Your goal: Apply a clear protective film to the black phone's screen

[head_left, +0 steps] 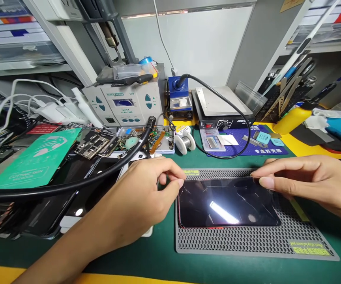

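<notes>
A black smartphone (228,203) with a cracked, glossy screen lies flat on a grey perforated repair mat (247,240). My left hand (141,197) is curled at the phone's left end, thumb and fingers pinched together right at its top left corner; whether they hold anything small is hidden. My right hand (303,177) reaches in from the right. Its fingers lie close together along the phone's far right edge, the fingertips pressing on the rim.
A thick black hose (70,185) crosses the left side above a pile of dark phone panels. Behind stand a soldering station (126,104), a solder spool (185,142), a hot plate (220,104), a blue mat with small parts (247,144), and a yellow bottle (291,118).
</notes>
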